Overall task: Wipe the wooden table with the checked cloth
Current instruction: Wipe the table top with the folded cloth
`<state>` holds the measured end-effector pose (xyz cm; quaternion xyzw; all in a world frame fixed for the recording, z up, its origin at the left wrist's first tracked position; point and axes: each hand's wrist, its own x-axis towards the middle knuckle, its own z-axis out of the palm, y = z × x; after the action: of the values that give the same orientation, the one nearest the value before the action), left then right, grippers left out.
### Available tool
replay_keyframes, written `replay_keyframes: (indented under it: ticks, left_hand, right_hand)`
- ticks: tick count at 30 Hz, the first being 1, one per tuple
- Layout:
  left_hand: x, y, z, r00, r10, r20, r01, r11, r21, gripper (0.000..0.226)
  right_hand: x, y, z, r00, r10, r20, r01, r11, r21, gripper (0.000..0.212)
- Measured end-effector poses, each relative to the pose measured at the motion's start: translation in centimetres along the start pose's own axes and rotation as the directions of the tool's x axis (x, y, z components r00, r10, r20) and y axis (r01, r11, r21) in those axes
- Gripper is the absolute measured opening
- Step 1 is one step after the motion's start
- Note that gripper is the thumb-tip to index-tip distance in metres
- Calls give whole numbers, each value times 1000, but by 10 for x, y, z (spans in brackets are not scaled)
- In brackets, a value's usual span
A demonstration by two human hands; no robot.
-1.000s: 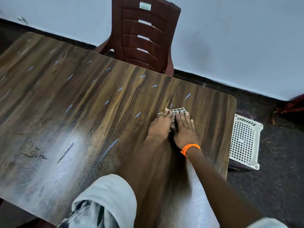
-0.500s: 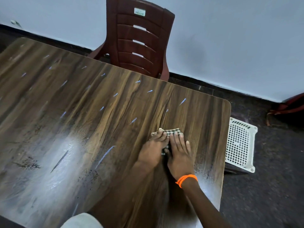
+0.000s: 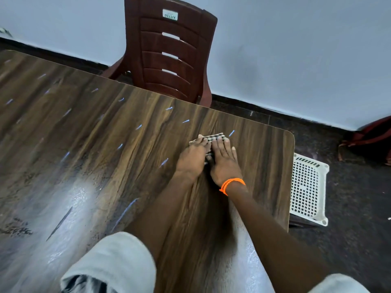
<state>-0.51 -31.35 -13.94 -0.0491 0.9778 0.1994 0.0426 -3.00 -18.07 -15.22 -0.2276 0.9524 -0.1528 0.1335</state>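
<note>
The folded checked cloth (image 3: 215, 137) lies on the dark wooden table (image 3: 105, 144), toward its far right corner. Both hands lie flat on top of it, side by side, and hide most of it. My left hand (image 3: 193, 158) presses the left part with straight fingers. My right hand (image 3: 224, 163), with an orange band at the wrist, presses the right part. Only the cloth's far edge and a strip between the hands show.
A maroon plastic chair (image 3: 169, 51) stands at the table's far edge, against the pale wall. A white perforated plastic stool (image 3: 307, 187) sits on the dark floor just past the table's right edge. A dark bag (image 3: 370, 140) lies by the wall.
Both hands have slid the cloth away from me, back toward the table's far edge, after drawing it nearer half a second ago. My arms are stretched out further.
</note>
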Motion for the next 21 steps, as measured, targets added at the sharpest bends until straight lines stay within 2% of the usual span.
replay_keyframes:
  ticks: [5,9,12,14,17,21]
  left_hand:
    - [-39,-4,3,999,-24,30,24,1000,-6,53]
    - [-62,20,12,981,160,109,-155,987,-51,55]
    - [-43,51,21,968,231,96,-229,973,-31,54]
    - [-16,69,25,974,212,84,-213,977,2,52]
    - [31,81,24,991,112,75,-111,994,-21,47]
    - [73,69,14,999,14,33,-12,999,-45,41]
  right_hand:
    - [-32,-8,10,997,-78,-29,78,997,2,64]
    - [-81,22,13,997,-44,-69,42,999,-31,64]
    - [-86,54,3,995,15,-101,-23,997,-77,62]
    - [-70,70,-6,990,65,-122,-75,994,-80,61]
    - [-30,85,-21,983,140,-118,-147,988,-55,61]
    - [31,82,-31,988,141,-61,-140,990,14,62]
